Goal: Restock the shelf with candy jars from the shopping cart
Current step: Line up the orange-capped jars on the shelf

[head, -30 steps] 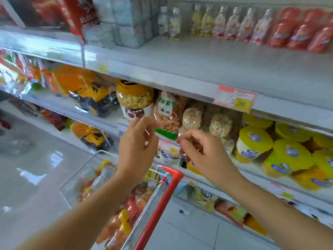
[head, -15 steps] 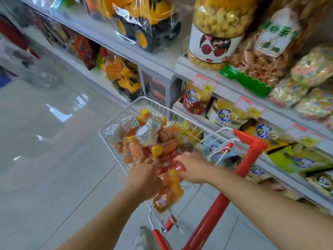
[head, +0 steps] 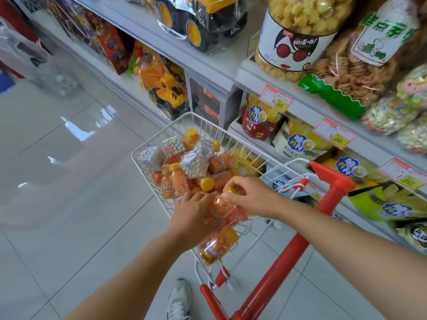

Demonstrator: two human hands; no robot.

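A white wire shopping cart with a red handle holds several orange candy jars with yellow lids and clear cube boxes of pastel candy. Both my hands are inside the basket at its near end. My right hand pinches the yellow lid of an orange candy jar lying on the pile. My left hand curls around the lower side of that same jar. The shelf runs above and to the right of the cart.
On the shelf stand a large popcorn jar, snack bags and wrapped toy trucks. Chip bags and price tags line the lower shelves. The grey tiled floor stretches left. My shoe is beside the cart.
My hands came down from the popcorn jar on the shelf into the cart. They now close on an orange candy jar, which has tipped up slightly from the pile.
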